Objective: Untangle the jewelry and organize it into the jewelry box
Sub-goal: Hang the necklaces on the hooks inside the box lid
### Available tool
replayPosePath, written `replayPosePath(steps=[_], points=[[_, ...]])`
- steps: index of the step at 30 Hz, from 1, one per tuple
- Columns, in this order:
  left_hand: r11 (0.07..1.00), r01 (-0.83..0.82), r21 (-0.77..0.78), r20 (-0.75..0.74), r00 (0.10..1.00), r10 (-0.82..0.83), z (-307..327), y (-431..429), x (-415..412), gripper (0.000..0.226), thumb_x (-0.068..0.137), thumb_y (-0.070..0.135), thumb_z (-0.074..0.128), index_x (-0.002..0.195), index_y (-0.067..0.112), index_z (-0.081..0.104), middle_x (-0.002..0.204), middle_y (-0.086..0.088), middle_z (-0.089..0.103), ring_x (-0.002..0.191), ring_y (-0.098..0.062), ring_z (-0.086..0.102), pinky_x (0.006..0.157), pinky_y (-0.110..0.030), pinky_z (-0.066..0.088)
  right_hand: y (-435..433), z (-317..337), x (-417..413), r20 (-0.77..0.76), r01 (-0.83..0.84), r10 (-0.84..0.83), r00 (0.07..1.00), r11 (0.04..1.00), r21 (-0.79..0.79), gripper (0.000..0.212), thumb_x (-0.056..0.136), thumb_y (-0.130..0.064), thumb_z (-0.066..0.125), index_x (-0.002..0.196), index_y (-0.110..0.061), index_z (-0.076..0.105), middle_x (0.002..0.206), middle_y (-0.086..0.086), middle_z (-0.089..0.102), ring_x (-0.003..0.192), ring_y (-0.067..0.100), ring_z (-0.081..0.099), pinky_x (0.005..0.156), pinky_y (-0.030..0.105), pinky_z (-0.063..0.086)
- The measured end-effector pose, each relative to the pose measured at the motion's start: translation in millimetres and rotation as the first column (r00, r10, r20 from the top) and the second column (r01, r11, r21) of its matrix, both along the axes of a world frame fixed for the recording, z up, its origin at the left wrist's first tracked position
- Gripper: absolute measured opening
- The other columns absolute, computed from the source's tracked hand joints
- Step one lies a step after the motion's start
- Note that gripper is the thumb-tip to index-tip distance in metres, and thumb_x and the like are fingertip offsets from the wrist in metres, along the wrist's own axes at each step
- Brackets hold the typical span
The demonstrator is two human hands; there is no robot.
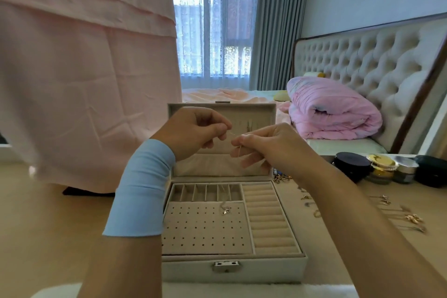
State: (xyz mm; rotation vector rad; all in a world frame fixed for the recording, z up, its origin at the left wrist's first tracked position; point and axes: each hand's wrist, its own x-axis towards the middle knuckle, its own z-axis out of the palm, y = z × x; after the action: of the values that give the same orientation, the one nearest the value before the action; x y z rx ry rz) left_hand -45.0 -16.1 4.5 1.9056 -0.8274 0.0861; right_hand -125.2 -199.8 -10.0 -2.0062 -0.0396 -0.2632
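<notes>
An open grey jewelry box (pixel 232 271) stands in front of me, lid upright. Above it my left hand (pixel 193 132) and my right hand (pixel 271 146) both pinch a thin gold chain (pixel 232 134) stretched between their fingertips. The chain hangs down from my right hand, and its small pendant (pixel 226 210) dangles over the box's perforated earring panel. More gold jewelry (pixel 411 219) lies spread on the table to the right of the box, with small pieces (pixel 281 178) by the lid's right corner.
Dark and gold-lidded cosmetic jars (pixel 381 168) stand at the table's back right. A bed with a rolled pink quilt (pixel 333 110) and tufted headboard lies behind. Pink cloth (pixel 84 75) hangs at the left. A white strip (pixel 242 290) runs along the near edge.
</notes>
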Motion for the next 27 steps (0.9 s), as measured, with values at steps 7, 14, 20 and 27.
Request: replayPosePath(steps=[7,14,20,27], points=[[0.971,0.044,0.235,-0.115,0.993,-0.018,-13,-4,10,0.016,0.094,0.018,0.061,0.097,0.018,0.077,0.064,0.014,0.063,0.062,-0.012,0.052,0.067,-0.026,0.052,-6,-11,14,0.003,-0.021,0.02,1.0,0.981,0.191,0.028,0.104,-0.021,0.052,0.088,-0.011,0.073,0.077,0.006,0.075,0.07,0.024,0.072,0.067,0.032,0.057],[0.991,0.031,-0.129,-0.374,0.924,-0.077,-31,-20,12,0.021,0.095,0.012,0.054,0.086,0.015,0.072,0.085,0.001,0.068,0.083,-0.013,0.062,0.077,-0.026,0.053,-8,-26,28,0.04,0.068,-0.077,0.996,0.978,0.198,0.024,0.104,-0.02,0.053,0.093,-0.009,0.071,0.054,-0.002,0.043,0.042,0.012,0.04,0.05,0.034,0.052],[0.974,-0.115,-0.197,-0.447,0.894,0.015,-36,-24,15,0.01,0.093,0.017,0.062,0.088,0.01,0.067,0.065,-0.002,0.058,0.05,-0.013,0.054,0.056,-0.027,0.056,-2,-22,53,0.297,0.301,-0.302,0.906,0.952,0.051,0.017,0.095,-0.023,0.066,0.08,-0.025,0.073,0.062,-0.004,0.064,0.046,0.002,0.053,0.049,0.025,0.047],[0.864,-0.445,-0.236,-0.248,0.887,0.389,-45,-48,30,0.016,0.086,0.035,0.069,0.081,0.021,0.072,0.077,0.01,0.067,0.075,-0.014,0.062,0.079,-0.036,0.056,2,-16,89,0.433,0.48,-0.438,0.788,0.877,0.014,0.01,0.086,-0.02,0.072,0.078,-0.02,0.077,0.07,-0.007,0.071,0.068,0.011,0.065,0.07,0.031,0.053]])
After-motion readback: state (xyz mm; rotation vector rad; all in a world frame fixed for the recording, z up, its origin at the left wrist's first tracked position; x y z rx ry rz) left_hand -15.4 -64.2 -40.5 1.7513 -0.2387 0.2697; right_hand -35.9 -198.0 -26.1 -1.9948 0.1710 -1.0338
